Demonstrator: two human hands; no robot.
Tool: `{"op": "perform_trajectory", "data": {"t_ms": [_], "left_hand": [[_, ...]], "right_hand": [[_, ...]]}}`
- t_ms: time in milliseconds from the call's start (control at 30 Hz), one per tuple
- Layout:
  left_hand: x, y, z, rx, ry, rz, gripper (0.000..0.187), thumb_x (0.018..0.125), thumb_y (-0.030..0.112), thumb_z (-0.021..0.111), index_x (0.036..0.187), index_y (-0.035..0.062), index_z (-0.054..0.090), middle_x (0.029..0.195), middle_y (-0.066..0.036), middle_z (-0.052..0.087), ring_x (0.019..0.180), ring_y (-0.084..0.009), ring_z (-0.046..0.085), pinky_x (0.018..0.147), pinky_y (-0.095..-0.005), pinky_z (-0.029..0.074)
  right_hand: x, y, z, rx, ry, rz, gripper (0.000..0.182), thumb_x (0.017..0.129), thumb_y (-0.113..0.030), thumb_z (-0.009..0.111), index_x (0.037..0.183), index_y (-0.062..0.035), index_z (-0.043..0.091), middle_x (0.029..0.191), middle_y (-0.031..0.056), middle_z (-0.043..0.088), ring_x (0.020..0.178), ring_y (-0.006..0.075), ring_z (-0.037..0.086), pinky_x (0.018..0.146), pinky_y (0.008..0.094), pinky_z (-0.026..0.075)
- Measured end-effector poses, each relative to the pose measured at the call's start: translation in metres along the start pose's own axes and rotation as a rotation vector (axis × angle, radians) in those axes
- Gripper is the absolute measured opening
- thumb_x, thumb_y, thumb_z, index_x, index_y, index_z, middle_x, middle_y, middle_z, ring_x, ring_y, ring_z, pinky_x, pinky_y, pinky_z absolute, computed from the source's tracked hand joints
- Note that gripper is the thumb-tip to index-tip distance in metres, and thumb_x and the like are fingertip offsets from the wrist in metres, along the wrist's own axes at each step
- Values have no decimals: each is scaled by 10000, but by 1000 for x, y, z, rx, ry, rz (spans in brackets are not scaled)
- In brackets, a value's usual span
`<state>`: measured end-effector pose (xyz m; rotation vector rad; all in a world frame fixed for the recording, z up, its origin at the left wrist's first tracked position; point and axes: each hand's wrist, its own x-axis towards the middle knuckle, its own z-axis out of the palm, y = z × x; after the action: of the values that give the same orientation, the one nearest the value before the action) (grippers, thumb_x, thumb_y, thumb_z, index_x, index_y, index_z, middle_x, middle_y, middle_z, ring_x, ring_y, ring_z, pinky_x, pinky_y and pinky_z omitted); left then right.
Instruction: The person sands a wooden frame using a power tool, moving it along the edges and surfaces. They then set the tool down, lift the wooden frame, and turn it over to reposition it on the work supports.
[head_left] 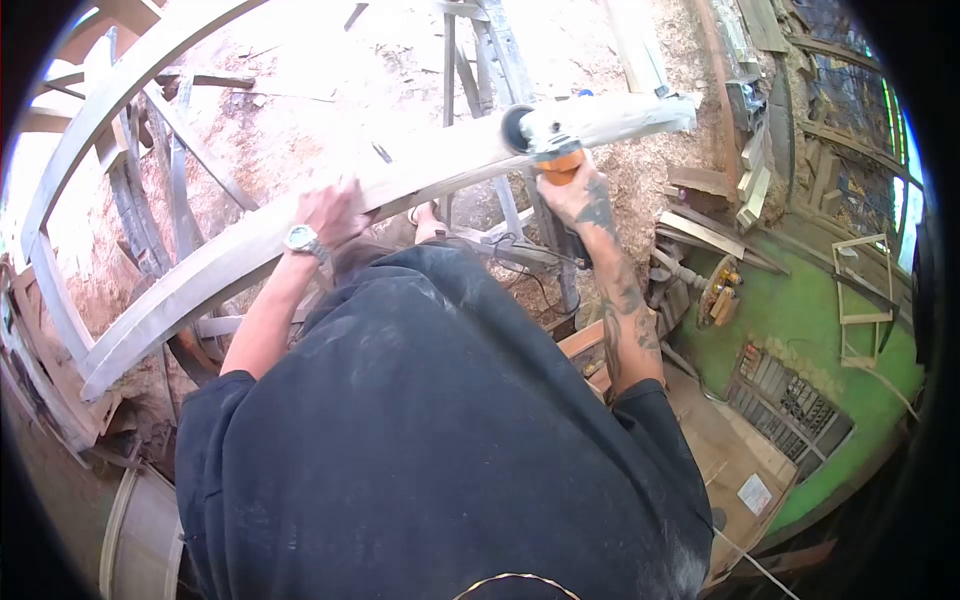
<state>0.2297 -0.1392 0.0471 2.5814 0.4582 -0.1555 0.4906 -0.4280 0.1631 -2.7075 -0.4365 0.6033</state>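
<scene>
A long curved wooden beam (430, 172) stretches across the view from lower left to upper right. My right hand (572, 195) is closed around an orange-and-grey angle grinder (558, 160). The grinder's round disc (517, 129) sits at the beam's top face; whether it touches the wood is hard to make out. My left hand (330, 212), with a watch (300, 238) on the wrist, grips the beam to the left of the grinder. Its fingers are slightly blurred and partly hidden.
Wooden supports (497, 60) stand behind and under the beam. Another curved timber (110, 105) arches at the left. A dark cable (520, 262) hangs below the grinder. At the right are stacked wood offcuts (700, 230), a green floor (800, 300) and a light wooden frame (862, 300).
</scene>
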Motion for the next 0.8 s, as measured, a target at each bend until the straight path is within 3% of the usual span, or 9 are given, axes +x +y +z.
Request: {"op": "perform_trajectory", "data": {"t_ms": [100, 233, 267, 367, 433, 467, 667, 800], "left_hand": [[-18, -15, 3, -23, 154, 24, 500, 785, 414, 806, 1041, 19, 637, 873, -224, 720, 756, -403, 738, 682, -491, 604], [-18, -15, 9, -4, 212, 34, 476, 772, 401, 823, 1018, 33, 648, 880, -217, 723, 773, -397, 740, 685, -487, 604], [-19, -15, 8, -11, 210, 28, 473, 766, 398, 829, 1009, 35, 650, 881, -215, 724, 777, -396, 741, 684, -486, 604], [-18, -18, 11, -9, 223, 30, 475, 744, 394, 848, 995, 40, 656, 885, -208, 728, 790, -390, 743, 684, -484, 605], [-18, -15, 8, -34, 245, 23, 476, 736, 391, 851, 999, 45, 657, 883, -206, 732, 780, -390, 742, 681, -486, 604], [-19, -13, 7, -47, 249, 24, 477, 732, 390, 853, 1001, 48, 658, 882, -205, 734, 775, -390, 742, 679, -487, 604], [-20, -10, 4, -26, 154, -33, 480, 729, 384, 861, 1018, 59, 657, 877, -195, 742, 791, -382, 744, 690, -485, 603], [-17, -13, 11, -44, 256, 31, 491, 738, 396, 858, 1023, 52, 653, 867, -193, 743, 771, -380, 743, 689, -486, 601]], "right_hand": [[17, 20, -20, -128, 58, 73, 650, 759, -456, 813, 1217, -7, 702, 1117, 244, 759, 1037, 362, 755, 922, 424, 594], [63, 92, -46, -126, 149, 213, 596, 750, -456, 825, 1161, -32, 747, 1044, 211, 777, 974, 331, 767, 864, 422, 603], [67, 88, -58, -71, 77, 391, 587, 743, -443, 833, 1149, -27, 751, 1051, 196, 780, 964, 318, 767, 862, 418, 603], [81, 111, -43, -96, 144, 309, 585, 752, -416, 830, 1175, -21, 738, 1041, 178, 781, 957, 301, 765, 855, 400, 604], [40, 40, -38, 9, 92, 90, 609, 763, -412, 827, 1209, -13, 718, 1057, 174, 778, 983, 302, 763, 868, 391, 603], [37, 39, -20, 35, 80, 36, 625, 772, -397, 822, 1253, -19, 692, 1091, 187, 773, 1019, 314, 758, 898, 404, 600], [10, 7, -2, -103, 62, 19, 619, 771, -388, 806, 1255, -24, 676, 1096, 213, 764, 1039, 351, 753, 923, 418, 604], [40, 59, -29, -65, 59, 152, 637, 760, -392, 811, 1250, -5, 686, 1105, 229, 761, 1021, 353, 756, 901, 411, 609]]}}
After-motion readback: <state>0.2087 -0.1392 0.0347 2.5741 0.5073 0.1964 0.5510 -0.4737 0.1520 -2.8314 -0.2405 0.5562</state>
